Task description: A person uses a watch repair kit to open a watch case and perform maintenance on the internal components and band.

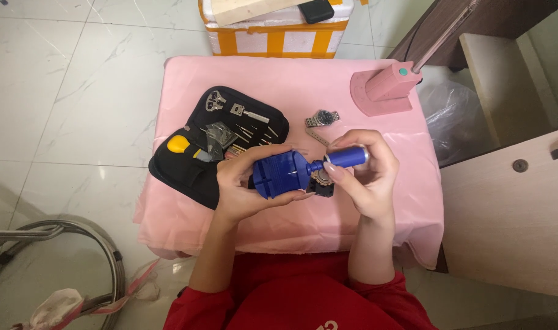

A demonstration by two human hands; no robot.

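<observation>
While the left hand wraps its fingers around the round blue body of a watch-strap pin tool, the right hand pinches the tool's blue screw handle between thumb and fingertips. Both hands hold the tool just above the pink cloth that covers a small table, near its front edge. A dark toothed piece sits at the tool's slot, between the two hands; what it is cannot be told.

Left of the hands lies an open black zip case, a soft rectangular package with a yellow-handled tool and rows of thin metal pins and picks in its loops. A steel wristwatch lies on the cloth behind the hands, apart from them. A pink lamp base stands at the far right corner. Beyond the table stands a white foam box banded with orange-yellow tape, a black flat object on its lid.
</observation>
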